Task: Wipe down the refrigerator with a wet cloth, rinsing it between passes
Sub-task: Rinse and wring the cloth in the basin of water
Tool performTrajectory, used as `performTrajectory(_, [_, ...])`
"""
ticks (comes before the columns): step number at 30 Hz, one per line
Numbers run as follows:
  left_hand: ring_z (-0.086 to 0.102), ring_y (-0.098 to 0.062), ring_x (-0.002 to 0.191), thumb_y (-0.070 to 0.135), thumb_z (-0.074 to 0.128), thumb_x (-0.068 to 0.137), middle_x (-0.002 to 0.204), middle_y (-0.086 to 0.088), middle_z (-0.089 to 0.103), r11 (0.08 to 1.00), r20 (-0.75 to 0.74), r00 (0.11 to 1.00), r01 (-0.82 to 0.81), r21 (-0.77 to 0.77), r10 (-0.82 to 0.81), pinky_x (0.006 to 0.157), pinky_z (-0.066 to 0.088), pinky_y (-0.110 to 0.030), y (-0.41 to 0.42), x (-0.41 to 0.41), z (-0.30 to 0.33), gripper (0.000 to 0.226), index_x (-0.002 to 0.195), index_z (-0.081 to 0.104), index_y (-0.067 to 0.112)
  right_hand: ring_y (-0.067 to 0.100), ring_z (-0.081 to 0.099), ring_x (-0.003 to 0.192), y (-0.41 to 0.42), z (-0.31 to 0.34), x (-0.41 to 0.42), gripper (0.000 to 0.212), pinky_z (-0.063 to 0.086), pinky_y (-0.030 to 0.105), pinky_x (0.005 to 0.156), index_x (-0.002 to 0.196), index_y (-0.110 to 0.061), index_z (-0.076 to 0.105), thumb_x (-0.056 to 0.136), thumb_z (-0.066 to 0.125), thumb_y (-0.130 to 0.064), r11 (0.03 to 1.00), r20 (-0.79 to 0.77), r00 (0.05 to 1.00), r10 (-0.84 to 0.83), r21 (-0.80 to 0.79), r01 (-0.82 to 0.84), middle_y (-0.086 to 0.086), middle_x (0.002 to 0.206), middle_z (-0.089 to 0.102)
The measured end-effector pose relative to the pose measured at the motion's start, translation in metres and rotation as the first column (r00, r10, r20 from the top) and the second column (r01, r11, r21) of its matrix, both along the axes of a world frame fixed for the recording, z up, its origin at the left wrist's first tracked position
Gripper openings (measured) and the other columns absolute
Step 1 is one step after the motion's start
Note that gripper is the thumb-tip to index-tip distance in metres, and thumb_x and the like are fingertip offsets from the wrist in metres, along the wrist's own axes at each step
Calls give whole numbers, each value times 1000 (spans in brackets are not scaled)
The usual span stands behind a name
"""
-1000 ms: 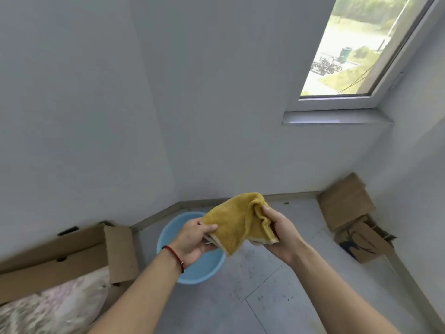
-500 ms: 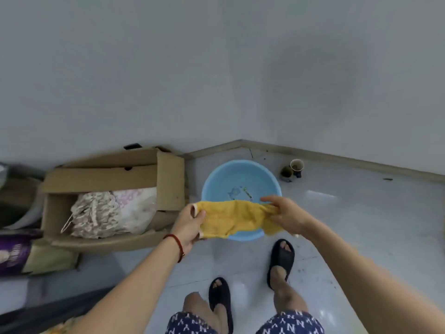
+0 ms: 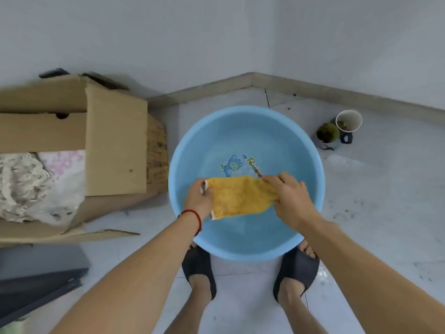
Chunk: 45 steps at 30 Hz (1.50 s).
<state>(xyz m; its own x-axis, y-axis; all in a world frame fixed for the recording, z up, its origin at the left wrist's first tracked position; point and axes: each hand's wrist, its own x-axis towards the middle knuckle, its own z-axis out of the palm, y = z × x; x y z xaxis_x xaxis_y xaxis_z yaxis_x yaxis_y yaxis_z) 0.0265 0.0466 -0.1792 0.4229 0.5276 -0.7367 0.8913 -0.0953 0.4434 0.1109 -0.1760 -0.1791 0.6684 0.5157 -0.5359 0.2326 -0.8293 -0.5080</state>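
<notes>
A yellow cloth (image 3: pixel 239 196) is stretched flat between both my hands over a light blue basin (image 3: pixel 190 145) that stands on the floor in the room's corner. My left hand (image 3: pixel 198 201) grips the cloth's left edge, and my right hand (image 3: pixel 287 197) grips its right end. The basin holds shallow water and has a cartoon print on its bottom. The cloth hangs low inside the basin; whether it touches the water I cannot tell. The refrigerator is out of view.
An open cardboard box (image 3: pixel 115 145) with fabric inside sits left of the basin. Two small cups (image 3: pixel 339 128) stand by the wall at the right. My feet in dark slippers (image 3: pixel 199 268) stand at the basin's near rim. A dark flat object (image 3: pixel 36 280) lies at the lower left.
My view has swung from the wall and window down to the floor. Both hands have lowered the cloth, spread it out, and brought it down into the basin.
</notes>
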Motion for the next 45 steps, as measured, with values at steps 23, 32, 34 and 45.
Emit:
performTrajectory(23, [69, -35, 71, 72, 45, 83, 81, -14, 71, 947, -113, 968, -244, -207, 225, 58, 60, -38, -37, 31, -83, 61, 82, 65, 15, 23, 65, 81, 113, -91, -23, 39, 52, 30, 71, 89, -18, 68, 92, 64, -57, 651, -326, 641, -695, 92, 753, -1, 77, 68])
performTrajectory(32, [60, -31, 100, 46, 41, 101, 127, -11, 51, 928, -128, 926, -366, -65, 356, 78, 61, -55, -18, 20, -89, 24, 116, 52, 31, 36, 36, 125, 82, -108, -23, 36, 40, 56, 94, 124, -38, 56, 92, 51, -54, 919, 289, 913, -287, -184, 347, 8, 144, 37])
performTrajectory(34, [53, -29, 104, 53, 32, 103, 139, -12, 37, 895, -184, 897, -427, -132, 401, 88, 57, -50, -30, 34, -82, 39, 130, 53, 34, 33, 34, 131, 101, -98, -33, 31, 35, 51, 107, 117, -38, 62, 93, 55, -57, 813, -16, 815, -580, -75, 577, 5, 150, 32])
performTrajectory(45, [63, -29, 66, 61, 40, 99, 96, -18, 70, 912, -206, 929, -348, -216, 306, 49, 50, -31, -29, 51, -79, 57, 97, 67, 11, 29, 67, 89, 129, -82, -18, 39, 56, 38, 78, 85, -20, 61, 83, 72, -58, 509, -351, 493, -796, 54, 859, 0, 81, 69])
